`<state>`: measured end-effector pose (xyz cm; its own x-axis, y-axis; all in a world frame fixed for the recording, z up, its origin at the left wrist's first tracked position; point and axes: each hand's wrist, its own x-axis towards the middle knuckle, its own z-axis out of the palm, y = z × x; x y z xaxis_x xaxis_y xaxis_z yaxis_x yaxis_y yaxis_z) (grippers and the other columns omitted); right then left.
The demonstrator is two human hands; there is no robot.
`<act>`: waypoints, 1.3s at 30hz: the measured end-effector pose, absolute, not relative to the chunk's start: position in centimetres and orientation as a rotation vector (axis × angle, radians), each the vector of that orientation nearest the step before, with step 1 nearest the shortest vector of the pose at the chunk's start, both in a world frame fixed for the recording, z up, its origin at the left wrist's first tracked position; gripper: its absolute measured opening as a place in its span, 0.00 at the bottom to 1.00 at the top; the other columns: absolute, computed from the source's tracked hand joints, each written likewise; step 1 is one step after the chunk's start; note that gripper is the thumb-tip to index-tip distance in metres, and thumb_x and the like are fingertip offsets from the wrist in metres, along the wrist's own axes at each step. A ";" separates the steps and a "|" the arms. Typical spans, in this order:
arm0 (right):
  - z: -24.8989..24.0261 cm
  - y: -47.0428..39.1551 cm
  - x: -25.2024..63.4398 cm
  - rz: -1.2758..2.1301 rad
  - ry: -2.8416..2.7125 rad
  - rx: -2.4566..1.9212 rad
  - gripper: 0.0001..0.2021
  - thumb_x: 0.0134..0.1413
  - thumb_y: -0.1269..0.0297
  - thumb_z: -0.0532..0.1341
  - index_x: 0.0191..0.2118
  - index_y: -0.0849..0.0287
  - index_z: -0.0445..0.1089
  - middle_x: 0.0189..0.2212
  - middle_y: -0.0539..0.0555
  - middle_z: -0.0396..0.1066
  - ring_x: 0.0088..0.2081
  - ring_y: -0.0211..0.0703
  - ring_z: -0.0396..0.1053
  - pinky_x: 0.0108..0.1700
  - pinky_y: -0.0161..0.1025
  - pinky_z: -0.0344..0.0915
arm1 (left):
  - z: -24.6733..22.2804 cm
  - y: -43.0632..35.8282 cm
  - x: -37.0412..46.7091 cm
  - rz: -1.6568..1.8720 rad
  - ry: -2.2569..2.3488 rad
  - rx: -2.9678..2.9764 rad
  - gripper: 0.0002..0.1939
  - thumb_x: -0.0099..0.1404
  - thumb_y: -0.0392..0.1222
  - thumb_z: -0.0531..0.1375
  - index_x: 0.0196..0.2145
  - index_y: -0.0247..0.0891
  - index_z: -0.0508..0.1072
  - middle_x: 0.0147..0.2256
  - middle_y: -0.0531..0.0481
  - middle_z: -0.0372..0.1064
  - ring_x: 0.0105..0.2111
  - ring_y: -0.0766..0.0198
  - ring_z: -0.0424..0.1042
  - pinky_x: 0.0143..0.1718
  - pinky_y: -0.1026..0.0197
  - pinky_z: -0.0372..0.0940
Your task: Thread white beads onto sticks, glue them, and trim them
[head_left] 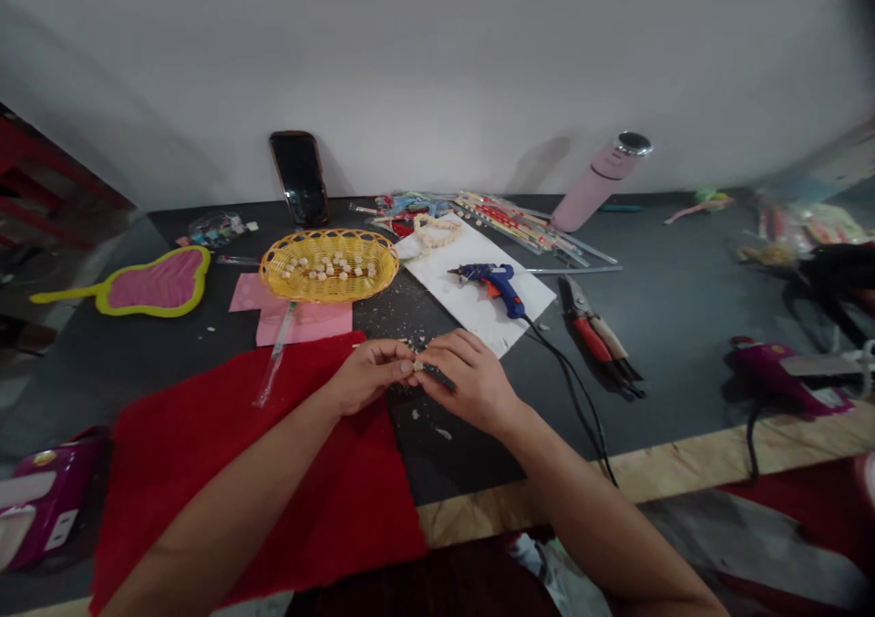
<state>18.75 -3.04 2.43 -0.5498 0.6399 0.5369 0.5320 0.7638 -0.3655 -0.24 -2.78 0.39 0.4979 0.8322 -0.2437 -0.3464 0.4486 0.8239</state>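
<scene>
Taking the bit as the centre of the dial, the two hands meet around a small, pale bit (pixel 418 366) above the dark table (pixel 465 467): the left hand (pixel 373 373) pinches it with thumb and forefinger, and the right hand (pixel 471 380) grasps it from the other side with curled fingertips. What the bit is exactly is too small to tell. Crumbs (pixel 444 434) lie on the table near it. A red cloth (pixel 273 480) spreads toward 8 o'clock, under the left forearm. Between 10 and 11 stands a yellow basket (pixel 328 291) holding pale cubes (pixel 330 269), with the phone (pixel 299 179) upright beyond it against the wall. At 12 a beaded ring (pixel 437 243) rests on white paper (pixel 451 293); the blue glue gun (pixel 502 284) lies on the same sheet, between 1 and 2, its cord (pixel 581 385) trailing toward 4. Pliers (pixel 598 334) lie at 3, and a pink bottle (pixel 594 184) leans between 1 and 2, farther out.
</scene>
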 end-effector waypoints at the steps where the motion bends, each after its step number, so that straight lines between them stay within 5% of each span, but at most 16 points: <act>1: 2.4 -3.0 18.8 0.206 -2.288 -0.867 0.06 0.55 0.66 0.59 0.39 0.58 0.68 0.36 0.55 0.71 0.38 0.44 0.66 0.41 0.43 0.64 | 0.4 -2.8 -0.2 0.810 0.717 0.788 0.09 0.51 0.40 0.67 0.27 0.31 0.74 0.24 0.51 0.72 0.24 0.71 0.69 0.29 0.68 0.62; 39: 2.4 -3.7 17.8 0.529 -2.030 -0.804 0.08 0.56 0.67 0.59 0.42 0.57 0.68 0.35 0.56 0.69 0.38 0.42 0.68 0.41 0.42 0.69 | 0.7 -3.1 -0.2 0.799 0.707 0.739 0.14 0.48 0.44 0.69 0.26 0.31 0.74 0.22 0.51 0.70 0.22 0.71 0.66 0.27 0.67 0.58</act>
<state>17.82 -3.65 2.42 -0.4171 0.7096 0.5679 0.3422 0.7014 -0.6252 -0.15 -3.12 0.67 0.5064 0.8195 -0.2683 -0.3662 0.4861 0.7935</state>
